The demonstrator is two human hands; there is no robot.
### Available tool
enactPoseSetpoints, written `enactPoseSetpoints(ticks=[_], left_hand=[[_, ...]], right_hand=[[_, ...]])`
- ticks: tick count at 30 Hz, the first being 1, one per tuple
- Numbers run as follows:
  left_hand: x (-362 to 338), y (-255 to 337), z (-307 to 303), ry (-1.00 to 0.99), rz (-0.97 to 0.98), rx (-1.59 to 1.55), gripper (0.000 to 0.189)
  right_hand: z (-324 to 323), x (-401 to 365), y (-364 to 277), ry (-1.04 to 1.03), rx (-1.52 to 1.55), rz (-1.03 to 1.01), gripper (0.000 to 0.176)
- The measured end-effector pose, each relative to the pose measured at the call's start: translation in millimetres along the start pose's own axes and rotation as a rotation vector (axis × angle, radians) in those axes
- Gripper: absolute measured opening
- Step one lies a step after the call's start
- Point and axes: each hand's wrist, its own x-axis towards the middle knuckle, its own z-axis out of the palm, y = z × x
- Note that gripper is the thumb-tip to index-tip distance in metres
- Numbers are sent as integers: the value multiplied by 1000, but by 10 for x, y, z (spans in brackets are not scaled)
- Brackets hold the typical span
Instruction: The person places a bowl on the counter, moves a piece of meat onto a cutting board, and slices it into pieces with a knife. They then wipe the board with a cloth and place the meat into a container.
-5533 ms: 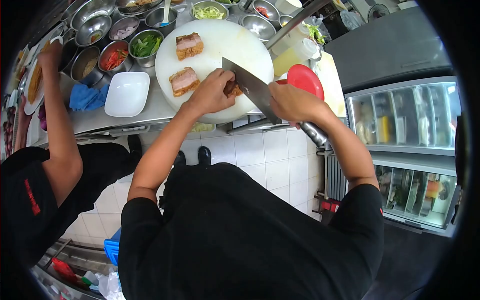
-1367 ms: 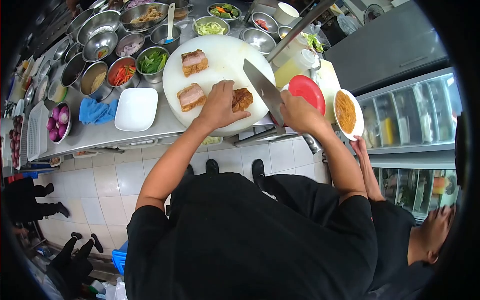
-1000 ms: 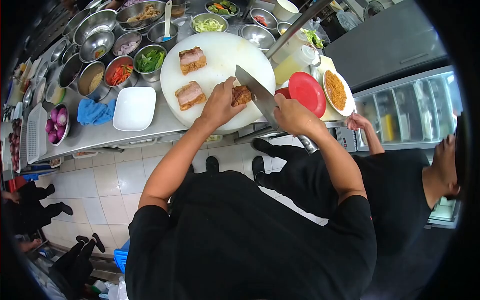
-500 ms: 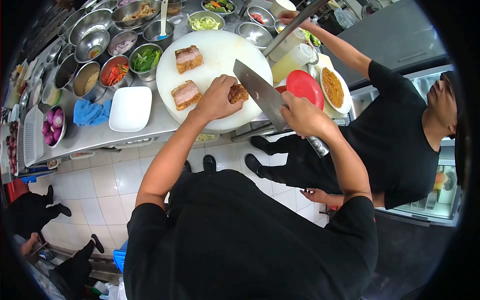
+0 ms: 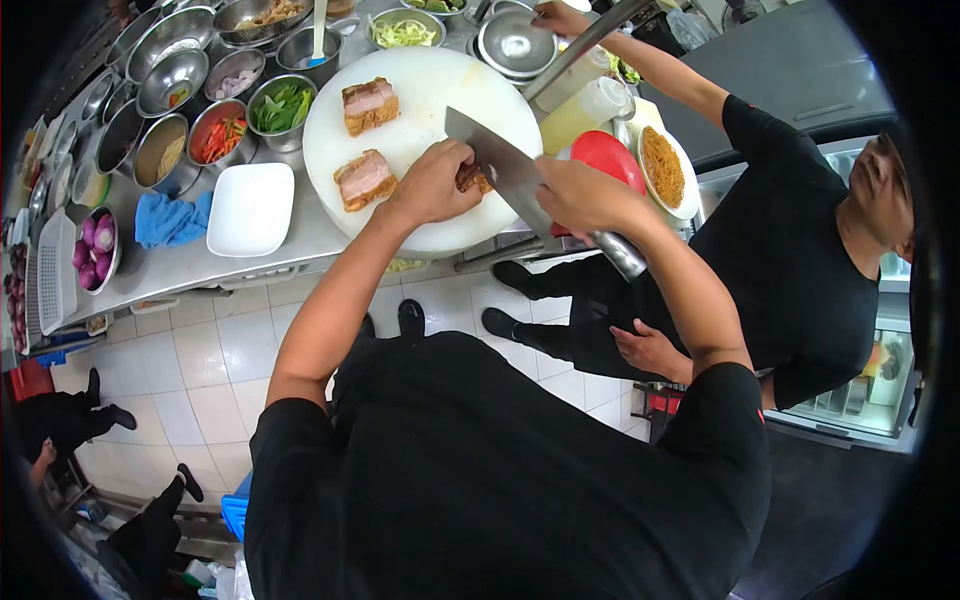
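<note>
My right hand [image 5: 585, 195] is closed around the handle of a cleaver [image 5: 490, 155]. The cleaver's broad blade slants over the round white cutting board [image 5: 430, 85], beside my left hand. With bent fingers, my left hand [image 5: 435, 188] grips a browned piece of pork belly [image 5: 470, 180] on the board; the hand and blade hide part of it. Two more chunks of crispy pork belly lie on the board's left side, an upper chunk [image 5: 370, 106] and a lower chunk [image 5: 364, 180]. Whether the blade's edge touches the held piece is hard to see.
Left of the board are a white square plate [image 5: 250, 210], a blue cloth [image 5: 172, 220] and bowls of vegetables, including green leaves [image 5: 282, 108]. On the right stand a bottle of yellow liquid [image 5: 585, 113], a red plate [image 5: 608, 160] and a co-worker [image 5: 790, 260] reaching toward steel bowls [image 5: 517, 45].
The cleaver has shifted slightly left, its blade now nearer my left hand and over the held pork. The co-worker's reaching hand moved left to the bowls; their lower hand rose.
</note>
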Motion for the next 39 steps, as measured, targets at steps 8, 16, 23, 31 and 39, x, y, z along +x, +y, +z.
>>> enactPoseSetpoints(ticks=[8,16,23,31,39], left_hand=[[-58,44,37,59,-27,7,29],[-50,-63,179,172,127,169,28],[-357,439,-419,495,189,68,41],[-2011,-1226,-2670,1070,-541,656,48],[-2331,-2262,-2678,766,-770,875,83]], right_hand=[[85,-5,-76,31,13,56,22],[489,158,257,100,-324,-90,28],[253,-87,326,367,251,52,26],[477,25,96,501,852,16,20],[581,177,-47,567,906,25,16]])
